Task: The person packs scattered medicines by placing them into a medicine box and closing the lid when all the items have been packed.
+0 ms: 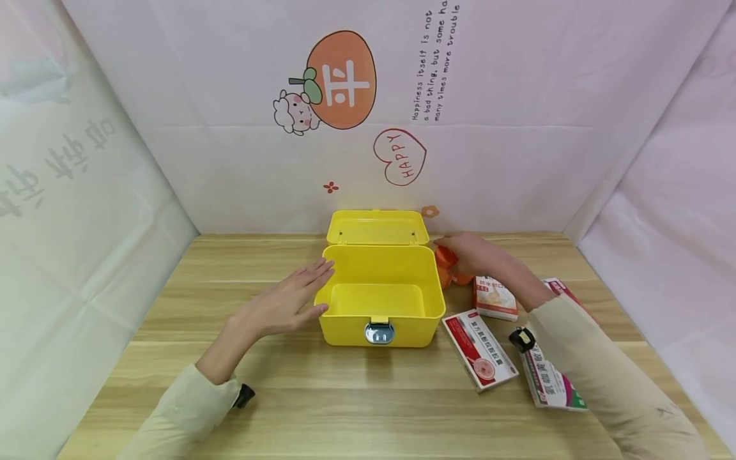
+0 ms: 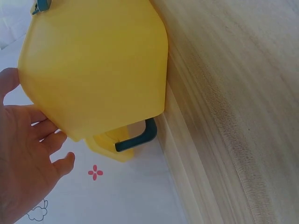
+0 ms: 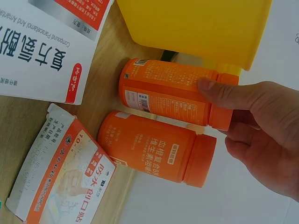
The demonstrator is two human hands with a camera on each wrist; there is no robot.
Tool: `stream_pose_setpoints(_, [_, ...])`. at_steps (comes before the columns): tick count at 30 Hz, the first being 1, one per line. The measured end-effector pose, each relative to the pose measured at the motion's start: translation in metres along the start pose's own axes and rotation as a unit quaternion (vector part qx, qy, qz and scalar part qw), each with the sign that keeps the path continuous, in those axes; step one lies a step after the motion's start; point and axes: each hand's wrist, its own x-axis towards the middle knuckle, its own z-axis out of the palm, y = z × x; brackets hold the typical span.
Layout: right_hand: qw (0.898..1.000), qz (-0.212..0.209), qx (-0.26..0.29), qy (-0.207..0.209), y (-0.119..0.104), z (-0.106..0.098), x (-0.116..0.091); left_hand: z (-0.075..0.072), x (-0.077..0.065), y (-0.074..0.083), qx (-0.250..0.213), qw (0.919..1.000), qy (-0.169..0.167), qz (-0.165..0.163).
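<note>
A yellow storage box (image 1: 345, 331) stands on the table with its lid (image 1: 376, 227) tipped back; nothing lies inside. My left hand (image 1: 284, 303) has its fingers extended at the box's left rim. In the left wrist view, fingertips touch the box's yellow side (image 2: 98, 70). To the right of the box, my right hand (image 1: 471, 252) grips an orange bottle (image 3: 163, 91) near its cap, thumb on one side and fingers partly hidden behind. A second orange bottle (image 3: 147, 144) stands beside it, close to the fingers.
Near the bottles is a white and orange bandage box (image 1: 496, 299). A red and white medicine box (image 1: 480, 348) lies in front of it. Under the right forearm lies a white, green and purple box (image 1: 549, 383); another box (image 1: 560, 289) is partly covered. A cloth wall (image 1: 259, 179) closes the back.
</note>
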Motion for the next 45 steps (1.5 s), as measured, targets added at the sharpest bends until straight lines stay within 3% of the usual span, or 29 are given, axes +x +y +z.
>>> stream_pose_setpoints(10, [1.000,-0.009,0.002,0.021,-0.004,-0.007,-0.008,-0.001,0.000,0.004,-0.008,1.0000,0.003,-0.005])
stream_pose_setpoints(16, [0.998,-0.022,0.014,0.055,-0.003,-0.014,-0.015,-0.001,0.000,0.004,-0.004,1.0000,0.004,-0.004])
stream_pose_setpoints(25, [0.993,-0.014,0.059,0.098,-0.001,-0.020,-0.029,0.001,0.000,0.003,-0.010,0.9999,0.008,-0.001])
stream_pose_setpoints(32, [0.989,0.012,0.104,0.105,0.000,-0.027,-0.040,0.002,0.000,0.004,-0.002,0.9999,0.013,0.002])
stream_pose_setpoints(45, [0.982,0.022,0.117,0.145,0.001,-0.037,-0.063,0.001,-0.001,0.003,-0.008,0.9999,0.011,-0.001])
